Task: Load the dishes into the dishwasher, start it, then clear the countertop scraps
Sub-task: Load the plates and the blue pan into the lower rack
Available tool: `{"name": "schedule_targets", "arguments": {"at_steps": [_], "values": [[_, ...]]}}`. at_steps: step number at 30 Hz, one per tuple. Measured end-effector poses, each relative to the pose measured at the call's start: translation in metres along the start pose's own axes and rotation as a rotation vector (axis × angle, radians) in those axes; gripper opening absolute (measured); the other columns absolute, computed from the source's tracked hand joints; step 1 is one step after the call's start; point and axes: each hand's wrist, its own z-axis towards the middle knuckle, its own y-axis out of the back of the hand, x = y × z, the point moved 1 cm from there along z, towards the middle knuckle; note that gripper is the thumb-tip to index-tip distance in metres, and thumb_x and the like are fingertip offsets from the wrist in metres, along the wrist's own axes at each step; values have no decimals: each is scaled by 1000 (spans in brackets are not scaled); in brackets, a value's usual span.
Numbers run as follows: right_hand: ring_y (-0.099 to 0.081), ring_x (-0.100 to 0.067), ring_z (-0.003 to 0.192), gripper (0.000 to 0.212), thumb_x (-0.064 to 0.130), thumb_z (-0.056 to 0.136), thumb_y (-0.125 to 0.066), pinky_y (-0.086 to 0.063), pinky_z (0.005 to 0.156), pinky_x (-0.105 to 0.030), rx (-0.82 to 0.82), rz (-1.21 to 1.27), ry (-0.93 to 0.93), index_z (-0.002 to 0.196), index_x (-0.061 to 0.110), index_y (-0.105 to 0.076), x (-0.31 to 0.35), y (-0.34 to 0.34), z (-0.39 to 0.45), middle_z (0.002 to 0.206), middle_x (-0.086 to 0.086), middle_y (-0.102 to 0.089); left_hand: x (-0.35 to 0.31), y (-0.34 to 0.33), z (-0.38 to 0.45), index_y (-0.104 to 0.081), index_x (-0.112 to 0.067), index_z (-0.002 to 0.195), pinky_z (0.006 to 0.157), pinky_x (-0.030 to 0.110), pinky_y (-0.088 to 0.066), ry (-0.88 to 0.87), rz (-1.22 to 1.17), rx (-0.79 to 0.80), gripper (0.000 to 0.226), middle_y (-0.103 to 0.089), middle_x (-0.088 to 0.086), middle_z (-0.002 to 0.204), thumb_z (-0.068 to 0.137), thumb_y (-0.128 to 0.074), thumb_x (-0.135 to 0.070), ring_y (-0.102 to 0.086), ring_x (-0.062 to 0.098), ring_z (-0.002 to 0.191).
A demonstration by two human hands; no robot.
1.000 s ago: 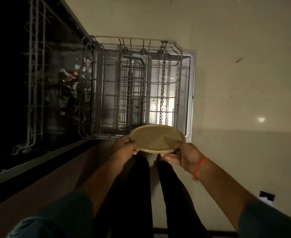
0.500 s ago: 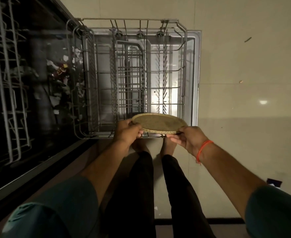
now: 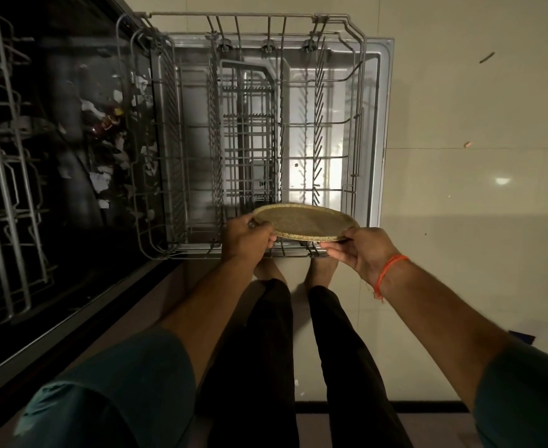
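Grey wire makes up the pulled-out lower rack [image 3: 250,140], which rests over the open dishwasher door [image 3: 384,124] on a pale tiled floor [image 3: 476,221]. Above the rack's near edge a speckled tan plate [image 3: 305,221] lies almost flat, the left hand [image 3: 245,237] curled over its left rim and the right hand [image 3: 360,250] pinching its right rim.

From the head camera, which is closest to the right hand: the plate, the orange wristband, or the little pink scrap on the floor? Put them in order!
1. Plate: held in the right hand.
2. Orange wristband: on that wrist.
3. Pink scrap: on the floor, farthest, beyond the rack's right side.
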Motion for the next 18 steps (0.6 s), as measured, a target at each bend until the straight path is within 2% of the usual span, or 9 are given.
{"name": "schedule_targets", "arguments": {"at_steps": [3, 8, 12, 18], "values": [[-76, -21, 67, 20, 4, 105, -46, -61, 56, -25, -8, -9, 6, 118, -4, -57, 3, 3, -2, 79, -17, -75, 0, -5, -2, -63, -7, 134, 48, 11, -48, -3, 0, -16, 36, -69, 8, 86, 99, -62, -6, -61, 5, 60], [-76, -22, 66, 20, 3, 104, -44, -59, 53, -24, -33, -18, 30, 119, -5, -56, 11, 4, -3, 87, -18, -73, -1, -12, -9, -69, -6, 125, 49, 13, -47, -53, -45, -88, 30, -69, 6, 79, 96, -63, -5, -60, -2, 48], [-76, -21, 65, 21, 2, 104, -44, -59, 51, -24, -24, -40, 27, 120, -5, -56, 18, 1, -5, 92, -19, -73, -4, -12, -12, -69, -9, 125, 54, 17, -51, -66, -74, -113, 29, -70, 5, 78, 96, -65, -7, -64, 1, 56], [-75, -20, 61, 23, 2, 105, -43, -60, 53, -25, -33, -70, 5, 126, -5, -51, 24, -1, 4, 96, -23, -71, -5, -13, -5, -69, -3, 122, 57, 17, -56, -27, -53, -95, 25, -69, 4, 76, 97, -64, -6, -65, 10, 62]]}}
